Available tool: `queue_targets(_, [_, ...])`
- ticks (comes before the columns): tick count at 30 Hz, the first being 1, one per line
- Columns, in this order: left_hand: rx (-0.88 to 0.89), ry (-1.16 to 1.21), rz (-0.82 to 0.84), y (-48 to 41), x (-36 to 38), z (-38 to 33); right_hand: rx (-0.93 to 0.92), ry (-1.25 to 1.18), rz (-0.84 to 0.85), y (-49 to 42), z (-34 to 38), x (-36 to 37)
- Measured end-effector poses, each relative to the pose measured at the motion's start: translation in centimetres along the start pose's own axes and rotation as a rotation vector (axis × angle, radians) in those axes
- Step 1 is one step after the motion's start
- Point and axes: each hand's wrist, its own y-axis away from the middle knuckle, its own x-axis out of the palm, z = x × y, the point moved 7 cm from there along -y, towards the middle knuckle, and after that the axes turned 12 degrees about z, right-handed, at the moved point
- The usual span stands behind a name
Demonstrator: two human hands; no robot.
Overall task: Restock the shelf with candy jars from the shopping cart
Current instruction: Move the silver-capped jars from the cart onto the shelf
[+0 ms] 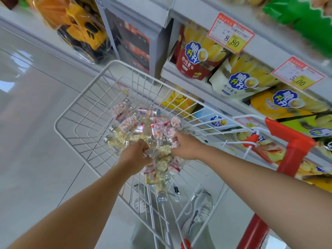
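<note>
Pale tiled floor [36, 132] left of the left hand [134, 154], snack shelf [179, 83] beyond the right hand [186, 149]. Reaching into a white wire shopping cart [86, 121], hands apart over heaped candy jars [129, 123]. Gripping capped jars [148, 153] with the left hand, a pink jar [173, 143] with the right hand.

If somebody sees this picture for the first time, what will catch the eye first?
First, the left hand and the right hand, both gripping jars in the pile in the white cart at the centre. Next, the yellow toy truck at the top left, wrapped in clear plastic, and the snack bags under red price tags at the right.
</note>
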Motion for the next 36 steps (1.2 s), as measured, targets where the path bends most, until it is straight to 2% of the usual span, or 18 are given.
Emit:
queue_targets(2, [0.016, 0.166, -0.024, 0.8, -1.1, -0.1, -0.083, -0.182, 0.023, 1.7, 0.5, -0.7])
queue_targets(6, [0.075, 0.716, -0.044, 3.3, -4.0, -1.7, -0.285, -0.52, -0.008, 6.1, 2.3, -3.0])
queue_targets(12, [0.254, 0.93, 0.014, 9.3, -9.5, -9.2, -0.494, -0.67, -0.086, 14.9, 5.3, -7.7])
queue_targets(18, [0.46, 0.851, -0.047, 17.5, -15.8, -17.4, -0.657, -0.742, -0.231, 26.3, 7.7, -13.3])
queue_targets(22, [0.662, 0.672, -0.193, 24.0, -20.0, -24.6, -0.868, -0.696, -0.471, 36.5, 8.1, -17.7])
queue_targets(27, [0.944, 0.566, -0.341, 31.9, -22.3, -35.4, -1.002, -0.578, -0.759, 48.2, 5.5, -22.5])
queue_targets(32, [1.127, 0.411, -0.363, 35.6, -22.0, -44.8, -0.908, -0.363, -1.005, 55.4, 0.6, -26.5])
queue_targets(36, [1.19, 0.269, -0.365, 35.2, -21.2, -51.5, -0.785, -0.302, -1.097, 58.0, -4.2, -30.1])
